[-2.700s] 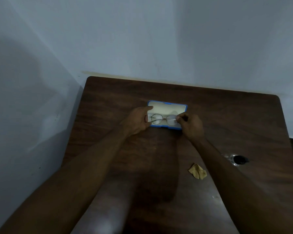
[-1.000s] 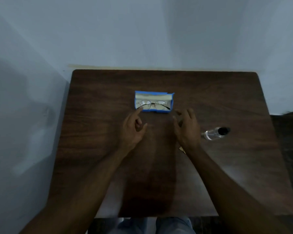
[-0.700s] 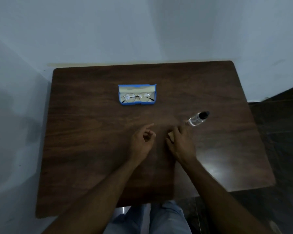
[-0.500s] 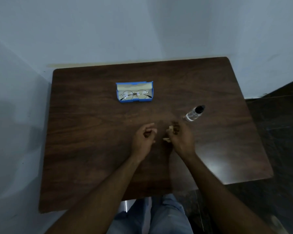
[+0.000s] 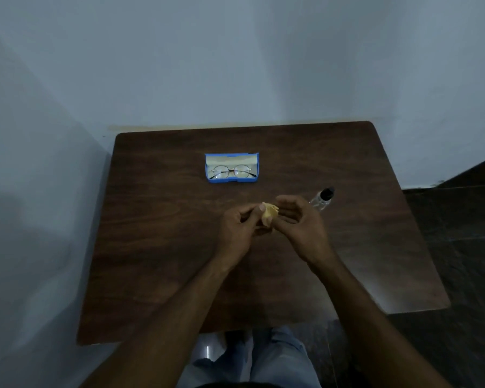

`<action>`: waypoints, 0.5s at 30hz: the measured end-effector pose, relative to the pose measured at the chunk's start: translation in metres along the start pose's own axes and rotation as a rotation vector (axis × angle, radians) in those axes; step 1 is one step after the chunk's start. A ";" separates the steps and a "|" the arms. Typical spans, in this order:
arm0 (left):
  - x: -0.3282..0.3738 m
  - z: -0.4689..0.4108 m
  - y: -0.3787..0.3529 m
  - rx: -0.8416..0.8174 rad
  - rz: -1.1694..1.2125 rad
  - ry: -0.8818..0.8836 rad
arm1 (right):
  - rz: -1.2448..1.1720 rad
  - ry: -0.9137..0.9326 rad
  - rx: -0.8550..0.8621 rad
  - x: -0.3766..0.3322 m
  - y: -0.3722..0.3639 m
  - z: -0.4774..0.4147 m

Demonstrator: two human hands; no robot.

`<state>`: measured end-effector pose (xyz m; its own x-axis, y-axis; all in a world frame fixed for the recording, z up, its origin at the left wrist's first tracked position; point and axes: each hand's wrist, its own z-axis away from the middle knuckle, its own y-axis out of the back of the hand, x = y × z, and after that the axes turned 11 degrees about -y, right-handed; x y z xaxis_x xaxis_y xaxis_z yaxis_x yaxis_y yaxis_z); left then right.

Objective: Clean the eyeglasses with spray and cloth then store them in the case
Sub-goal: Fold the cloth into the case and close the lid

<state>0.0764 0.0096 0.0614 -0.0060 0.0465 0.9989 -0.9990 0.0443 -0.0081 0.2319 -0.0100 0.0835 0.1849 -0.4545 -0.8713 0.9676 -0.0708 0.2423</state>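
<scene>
Thin-rimmed round eyeglasses (image 5: 230,172) lie inside an open blue case (image 5: 232,156) at the middle back of the dark wooden table (image 5: 157,233). A small yellow cloth (image 5: 270,214) is bunched between my two hands above the table's middle. My left hand (image 5: 237,231) pinches its left side and my right hand (image 5: 300,222) grips its right side. A small clear spray bottle (image 5: 321,199) with a black cap stands just beyond my right hand.
The table stands in a corner, with pale walls behind it and along its left side. A dark floor (image 5: 465,247) lies past the table's right edge. My legs (image 5: 252,357) show under the near edge.
My hands left the eyeglasses in the open case and drew back toward me. My right hand picked up the yellow cloth, and now both hands hold it.
</scene>
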 end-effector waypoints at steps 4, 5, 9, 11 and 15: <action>0.015 -0.001 0.010 -0.030 -0.220 -0.062 | -0.014 0.011 0.049 -0.005 0.006 -0.001; 0.018 -0.002 0.014 -0.060 -0.255 -0.070 | -0.052 0.009 0.029 -0.006 0.008 -0.002; 0.033 -0.010 0.036 -0.189 -0.380 -0.191 | -0.171 -0.008 -0.085 -0.017 0.010 -0.003; 0.041 -0.014 0.040 -0.187 -0.351 -0.240 | -0.274 -0.065 -0.138 -0.024 0.008 -0.006; 0.046 -0.019 0.037 -0.084 -0.325 -0.292 | -0.493 -0.156 -0.204 -0.034 -0.006 -0.011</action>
<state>0.0401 0.0319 0.1059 0.2832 -0.2669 0.9212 -0.9442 0.0911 0.3166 0.2218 0.0156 0.1075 -0.3109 -0.5382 -0.7834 0.9496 -0.1421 -0.2793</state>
